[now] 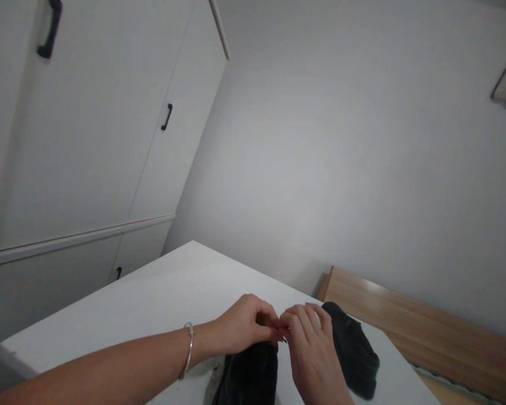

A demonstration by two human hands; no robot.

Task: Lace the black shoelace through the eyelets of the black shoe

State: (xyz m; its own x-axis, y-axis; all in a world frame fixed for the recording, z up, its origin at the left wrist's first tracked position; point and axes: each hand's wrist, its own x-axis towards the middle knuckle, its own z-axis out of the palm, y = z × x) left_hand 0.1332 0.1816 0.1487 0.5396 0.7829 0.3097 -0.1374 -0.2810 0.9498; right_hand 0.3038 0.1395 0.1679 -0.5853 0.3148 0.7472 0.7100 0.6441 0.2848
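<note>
I see both hands meeting at the near edge of the smooth white table (152, 304). My left hand (244, 326), a thin silver bangle (189, 351) on its wrist, curls its fingers and pinches something tiny against the right hand (310, 349), also pinched shut; what they nip is too small to tell. Directly beneath them sits a soft, matte black shoe (251, 374). A second rounded black shoe (354, 349) lies just right, near a pale wooden board (405, 320).
</note>
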